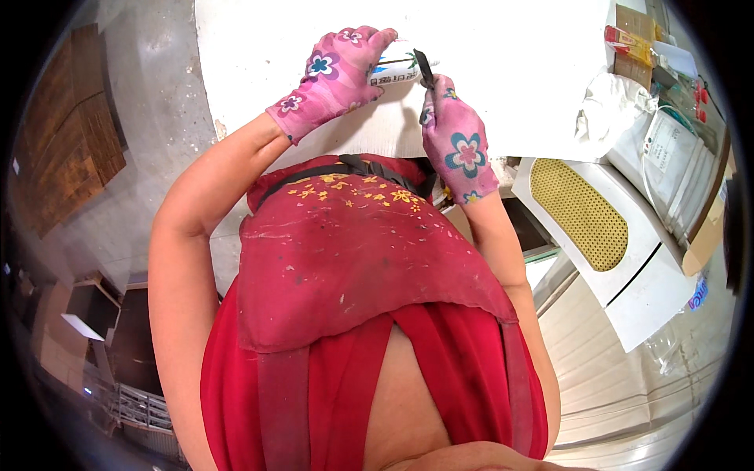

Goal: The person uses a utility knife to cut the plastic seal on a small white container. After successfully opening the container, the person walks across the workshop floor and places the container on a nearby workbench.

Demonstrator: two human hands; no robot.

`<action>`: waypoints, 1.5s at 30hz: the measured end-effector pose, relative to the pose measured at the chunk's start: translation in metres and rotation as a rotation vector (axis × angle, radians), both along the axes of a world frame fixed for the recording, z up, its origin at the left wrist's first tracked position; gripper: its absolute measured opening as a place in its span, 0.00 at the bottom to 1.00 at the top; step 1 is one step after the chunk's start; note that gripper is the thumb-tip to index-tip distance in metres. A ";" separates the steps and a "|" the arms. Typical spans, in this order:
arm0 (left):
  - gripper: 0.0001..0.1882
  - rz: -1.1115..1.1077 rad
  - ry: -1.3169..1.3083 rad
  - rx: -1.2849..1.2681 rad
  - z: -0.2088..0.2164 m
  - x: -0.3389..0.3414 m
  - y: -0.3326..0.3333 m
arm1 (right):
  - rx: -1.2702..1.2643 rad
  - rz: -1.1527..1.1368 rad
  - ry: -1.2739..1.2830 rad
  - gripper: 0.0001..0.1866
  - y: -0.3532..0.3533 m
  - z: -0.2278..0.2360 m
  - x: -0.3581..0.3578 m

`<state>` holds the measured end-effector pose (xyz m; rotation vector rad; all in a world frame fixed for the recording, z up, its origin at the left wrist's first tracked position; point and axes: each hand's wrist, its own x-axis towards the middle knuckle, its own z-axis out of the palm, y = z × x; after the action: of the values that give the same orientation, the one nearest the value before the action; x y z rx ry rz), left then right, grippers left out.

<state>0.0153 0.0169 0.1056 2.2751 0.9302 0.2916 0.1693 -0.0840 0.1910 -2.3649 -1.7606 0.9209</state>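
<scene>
Both my hands wear pink gloves with a flower print. My left hand [334, 78] is closed around a white printed container [395, 75], bottle-like in shape, tilted on its side above the white tabletop [290, 31]. My fingers cover its left end. In my right hand [459, 133] is a narrow dark tool [424, 67], gripped between thumb and fingers. Its flat dark tip points up and away from me, right beside the container's right end. Whether the tip touches the container I cannot tell. The tool's lower part is hidden in my glove.
At the right of the tabletop lie a crumpled white cloth bag [613, 110], a cardboard box [635, 47] and white packages [675, 157]. A yellow perforated panel [581, 212] sits right of my forearm. Brown wooden boards [67, 129] stand on the grey floor at left.
</scene>
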 end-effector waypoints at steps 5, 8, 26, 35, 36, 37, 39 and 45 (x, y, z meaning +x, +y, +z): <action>0.39 0.029 0.047 0.005 0.001 0.001 0.000 | -0.015 0.039 -0.044 0.10 0.007 -0.006 -0.004; 0.38 0.042 0.081 -0.019 0.000 0.003 0.001 | -0.005 0.042 -0.056 0.10 0.010 -0.008 -0.006; 0.35 0.070 0.158 -0.060 0.004 0.008 0.008 | 0.023 0.065 -0.134 0.11 0.023 -0.016 -0.021; 0.27 0.062 0.135 0.014 0.000 0.010 0.011 | 0.077 0.066 -0.050 0.11 0.026 -0.016 -0.019; 0.27 0.056 0.133 0.003 0.000 0.010 0.011 | 0.060 0.061 -0.067 0.10 0.027 -0.015 -0.019; 0.27 0.053 0.132 -0.002 -0.001 0.010 0.011 | 0.068 0.070 -0.066 0.10 0.027 -0.015 -0.019; 0.26 0.049 0.143 -0.034 -0.001 0.010 0.011 | 0.084 0.051 -0.075 0.10 0.023 -0.013 -0.020; 0.26 0.075 0.148 -0.026 0.007 0.011 0.016 | 0.012 0.067 -0.107 0.11 0.015 -0.014 -0.018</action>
<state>0.0263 0.0326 0.1124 2.2656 1.0898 0.1438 0.1515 -0.0693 0.1768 -2.4034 -1.8889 0.8027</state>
